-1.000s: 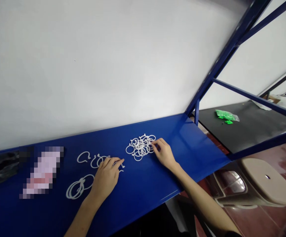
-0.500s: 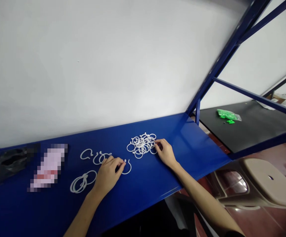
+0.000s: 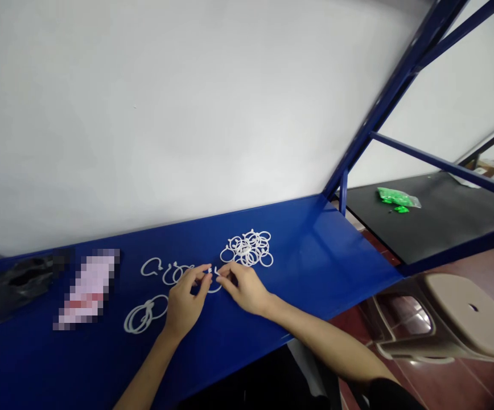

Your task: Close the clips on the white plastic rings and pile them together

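Observation:
A white plastic shower curtain ring (image 3: 215, 291) stands open between my hands, its two ends at my fingertips and its curve toward me. My left hand (image 3: 186, 302) pinches the left end between thumb and fingers. At the other end, my right hand (image 3: 246, 288) has its thumb and fingers closed on the ring. Just beyond my right hand lies a pile of closed white rings (image 3: 249, 250). Left of my left hand are a few open rings (image 3: 165, 274), one partly hidden by the fingers. Nearer to me sits a small overlapping group of rings (image 3: 146, 310).
The blue metal tabletop (image 3: 298, 245) meets a white wall behind. At left lie a pixelated pink packet (image 3: 89, 285) and a black plastic bag (image 3: 16, 287). Blue frame bars (image 3: 375, 111), a beige stool (image 3: 469, 310) and a black table (image 3: 447, 210) with a green bag (image 3: 396, 197) stand right.
My right hand has moved left and toward me from the pile to the open ring. My left hand has lifted its fingertips slightly, still on that ring's end.

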### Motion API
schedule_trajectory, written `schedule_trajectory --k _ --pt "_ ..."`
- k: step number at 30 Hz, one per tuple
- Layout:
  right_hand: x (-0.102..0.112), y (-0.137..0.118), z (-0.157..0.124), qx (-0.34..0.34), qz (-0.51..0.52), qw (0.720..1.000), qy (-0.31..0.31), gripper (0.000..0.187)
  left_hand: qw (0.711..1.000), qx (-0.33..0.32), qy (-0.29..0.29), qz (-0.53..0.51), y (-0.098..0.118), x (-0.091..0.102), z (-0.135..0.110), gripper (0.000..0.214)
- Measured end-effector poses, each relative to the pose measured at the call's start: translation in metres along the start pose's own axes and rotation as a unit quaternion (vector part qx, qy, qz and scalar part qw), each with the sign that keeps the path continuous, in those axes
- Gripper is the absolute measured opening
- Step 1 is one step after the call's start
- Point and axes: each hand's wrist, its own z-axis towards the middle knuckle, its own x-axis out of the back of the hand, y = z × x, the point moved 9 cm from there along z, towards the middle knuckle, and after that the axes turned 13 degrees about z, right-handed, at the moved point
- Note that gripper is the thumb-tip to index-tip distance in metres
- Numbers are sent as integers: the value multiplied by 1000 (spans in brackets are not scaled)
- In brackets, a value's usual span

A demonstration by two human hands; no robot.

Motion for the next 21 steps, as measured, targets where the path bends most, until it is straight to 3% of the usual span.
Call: schedule_trajectory --k 3,6,10,21 --pt "-3 9 3 1 27 999 45 11 999 16 -16 -30 -5 -4 0 30" --pt "-1 8 0 44 16 997 57 12 998 14 -33 -58 -4 -10 -1 28" --pt "-1 -1 -6 96 -10 995 29 18 996 2 -41 -80 0 -12 -5 25" --pt "-9 -10 -16 144 -76 986 -25 22 996 -15 -29 -87 5 -6 -10 23"
